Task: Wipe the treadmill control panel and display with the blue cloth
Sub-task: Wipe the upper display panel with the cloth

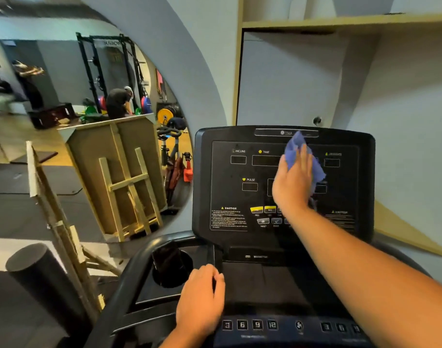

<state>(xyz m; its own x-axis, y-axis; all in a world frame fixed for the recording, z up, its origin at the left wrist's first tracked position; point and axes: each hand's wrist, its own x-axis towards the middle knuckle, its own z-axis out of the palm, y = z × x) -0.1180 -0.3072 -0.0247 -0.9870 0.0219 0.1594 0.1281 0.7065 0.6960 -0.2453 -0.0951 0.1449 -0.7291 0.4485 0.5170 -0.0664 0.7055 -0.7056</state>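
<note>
The black treadmill display stands upright ahead of me, with windows marked INCLINE, TIME and PULSE. My right hand presses the blue cloth flat against the middle of the display, fingers pointing up; the cloth sticks out above and to the right of the hand. Below lies the control panel with numbered keys. My left hand rests on the console's left side, fingers curled over a black ridge beside the cup holder.
A large round mirror on the left wall reflects gym gear and a person. A wooden frame and a black foam roller stand left of the treadmill. A wall lies close behind the display.
</note>
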